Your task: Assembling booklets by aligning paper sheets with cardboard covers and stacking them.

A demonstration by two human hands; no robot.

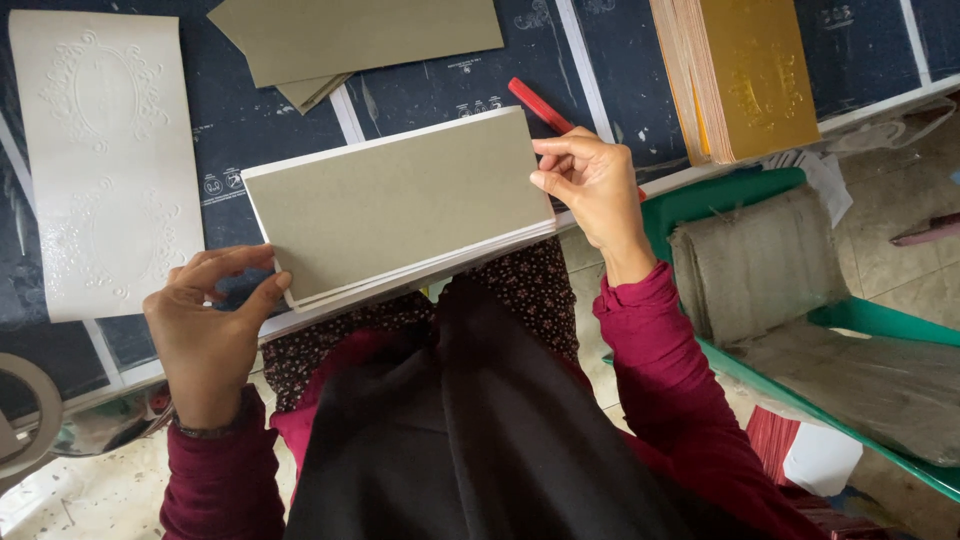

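A thin stack of grey-brown card sheets with white edges (400, 205) rests at the near edge of a dark blue table (440, 85), slightly tilted. My left hand (205, 320) pinches the stack's lower left corner, thumb on top. My right hand (590, 185) grips the stack's right edge with its fingertips. A red pen-like stick (535, 103) lies on the table just behind my right hand, partly hidden by it.
A white embossed sheet (105, 160) lies at the left. More grey-brown cards (350, 35) sit at the back. A stack of gold-covered cards (745, 75) stands at the right. A green plastic chair (850, 320) with grey cloth is beside my right arm.
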